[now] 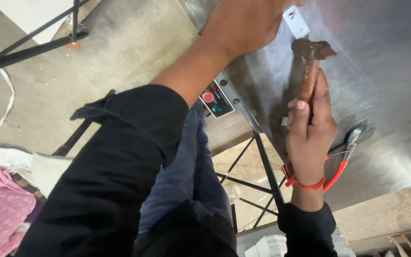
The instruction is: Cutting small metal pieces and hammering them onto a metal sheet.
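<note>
The right hand [310, 138] is wrapped in a fist around the wooden handle of a rusty hammer [311, 64], thumb up along the shaft, with the dark metal head raised above the knuckles and close over the steel table [386, 71]. The left hand [243, 24] lies palm down on the same shiny surface near the top of the view; its fingers run out of the frame, so whether they are spread or curled cannot be told. Between the two hands the steel is bare apart from a small white label [296, 21] just beside the left hand. Just right of the right wrist, red-handled pliers [346, 152] rest on the table, jaws pointing away from the person, close to the table's near edge, where a wooden beam [386, 214] runs below. The table's left edge cuts diagonally down the middle of the view, carrying a control panel [216, 99] with a red and a green button. Beyond that edge lies a concrete floor [120, 47], crossed by a black metal frame [34, 45] at upper left, with pink cloth [1, 209] at lower left.
</note>
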